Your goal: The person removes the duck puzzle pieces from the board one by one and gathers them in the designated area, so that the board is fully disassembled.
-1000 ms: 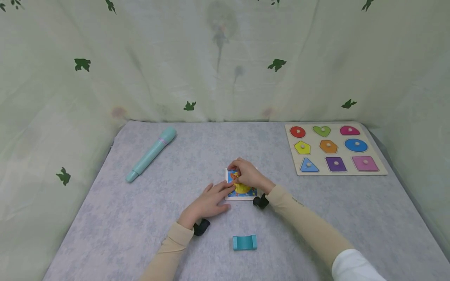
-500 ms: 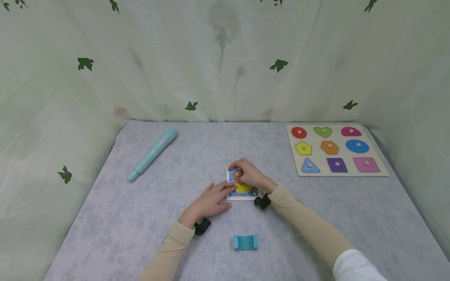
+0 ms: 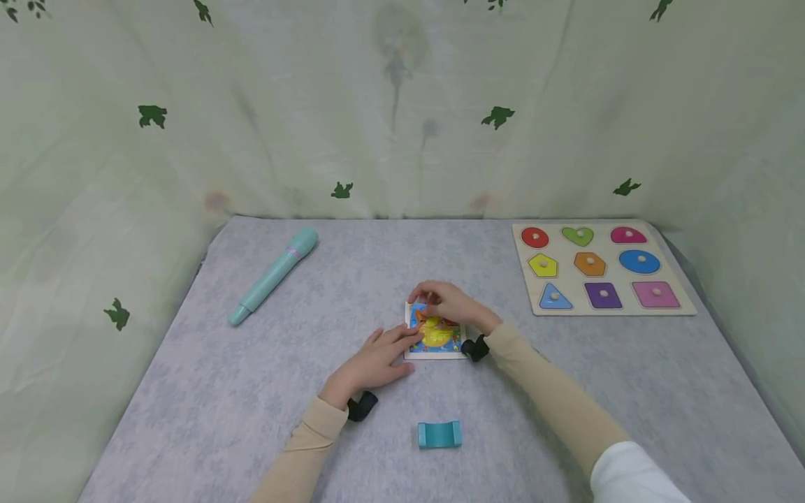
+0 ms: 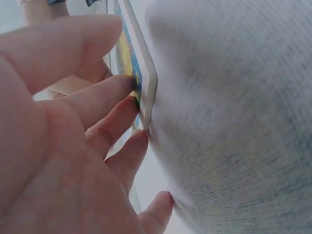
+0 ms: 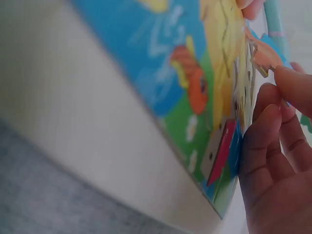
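Observation:
A small picture puzzle (image 3: 440, 339) with a yellow figure on blue and a pale wooden border lies mid-table. My left hand (image 3: 374, 360) rests at its left side; in the left wrist view its extended fingertips touch the board (image 4: 146, 73) at the edge. Above the puzzle's upper part is my right hand (image 3: 449, 302). In the right wrist view, that hand (image 5: 278, 146) pinches an orange-and-blue puzzle piece (image 5: 265, 52), which is tilted up from the board. The fingers partly hide the piece and the puzzle's top.
A teal toy microphone (image 3: 272, 277) lies at the back left. At the back right is a wooden shape board (image 3: 525, 297) with several colourful knobbed pieces. A small teal curved stand (image 3: 439, 434) sits nearer the front. A pale curtain (image 3: 402, 105) hangs behind the table.
My right hand has shifted slightly to the right with its wrist, uncovering more of the yellow picture. The left hand stays in place on the puzzle's edge.

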### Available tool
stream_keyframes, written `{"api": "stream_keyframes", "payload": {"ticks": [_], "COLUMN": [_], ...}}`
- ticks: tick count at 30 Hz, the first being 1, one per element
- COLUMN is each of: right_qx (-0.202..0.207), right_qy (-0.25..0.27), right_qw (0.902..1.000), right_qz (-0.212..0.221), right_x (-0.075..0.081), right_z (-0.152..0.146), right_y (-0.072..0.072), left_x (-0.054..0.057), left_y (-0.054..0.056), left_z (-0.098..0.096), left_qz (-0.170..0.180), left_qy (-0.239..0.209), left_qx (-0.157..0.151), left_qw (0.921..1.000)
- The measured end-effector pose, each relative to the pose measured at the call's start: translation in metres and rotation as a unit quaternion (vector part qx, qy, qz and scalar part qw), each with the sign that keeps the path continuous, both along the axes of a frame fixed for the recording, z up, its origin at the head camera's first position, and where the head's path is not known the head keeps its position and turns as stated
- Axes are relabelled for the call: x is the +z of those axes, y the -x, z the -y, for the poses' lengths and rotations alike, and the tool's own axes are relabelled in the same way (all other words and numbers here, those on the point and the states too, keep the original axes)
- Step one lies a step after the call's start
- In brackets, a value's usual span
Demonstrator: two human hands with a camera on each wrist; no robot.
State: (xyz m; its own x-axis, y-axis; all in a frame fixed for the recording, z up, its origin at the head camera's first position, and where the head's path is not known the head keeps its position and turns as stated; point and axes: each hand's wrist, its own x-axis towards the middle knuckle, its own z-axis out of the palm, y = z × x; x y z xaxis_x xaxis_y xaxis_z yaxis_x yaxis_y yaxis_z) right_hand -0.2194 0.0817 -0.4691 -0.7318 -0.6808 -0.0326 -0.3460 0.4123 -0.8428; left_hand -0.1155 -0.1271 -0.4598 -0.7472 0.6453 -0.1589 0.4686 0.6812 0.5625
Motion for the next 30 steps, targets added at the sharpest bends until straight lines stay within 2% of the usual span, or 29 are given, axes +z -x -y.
{"api": "stream_keyframes", "payload": {"ticks": [3,7,11,15,22,26,30], "right_qx": [-0.012,-0.049,-0.087,-0.110,-0.102,-0.109,-0.127], "right_qy": [0.026,0.070,0.073,0.057,0.011,-0.053,-0.131], "right_qw": [0.9985,0.9883,0.9823,0.9819,0.9881,0.9895,0.9829], "right_qz": [0.046,0.126,0.149,0.142,0.115,0.079,0.025], "right_x": [0.002,0.004,0.004,0.003,0.004,0.006,0.008], "right_z": [-0.005,-0.025,-0.054,-0.081,-0.095,-0.088,-0.079], "right_y": [0.001,0.002,0.004,0.005,0.008,0.005,0.000], "left_x": [0.000,0.000,0.000,0.000,0.002,0.001,0.001], "left_y": [0.000,0.000,0.001,0.000,-0.001,-0.002,-0.002], "left_z": [0.000,-0.001,-0.002,-0.003,-0.003,-0.003,-0.003], "left_qz": [0.003,0.007,0.006,0.005,0.003,0.003,0.002], "left_qy": [0.000,0.002,0.011,0.014,0.010,0.007,0.005], "left_qx": [0.003,0.008,0.011,0.014,0.015,0.015,0.016], "left_qw": [1.0000,0.9999,0.9999,0.9998,0.9998,0.9999,0.9999]}}
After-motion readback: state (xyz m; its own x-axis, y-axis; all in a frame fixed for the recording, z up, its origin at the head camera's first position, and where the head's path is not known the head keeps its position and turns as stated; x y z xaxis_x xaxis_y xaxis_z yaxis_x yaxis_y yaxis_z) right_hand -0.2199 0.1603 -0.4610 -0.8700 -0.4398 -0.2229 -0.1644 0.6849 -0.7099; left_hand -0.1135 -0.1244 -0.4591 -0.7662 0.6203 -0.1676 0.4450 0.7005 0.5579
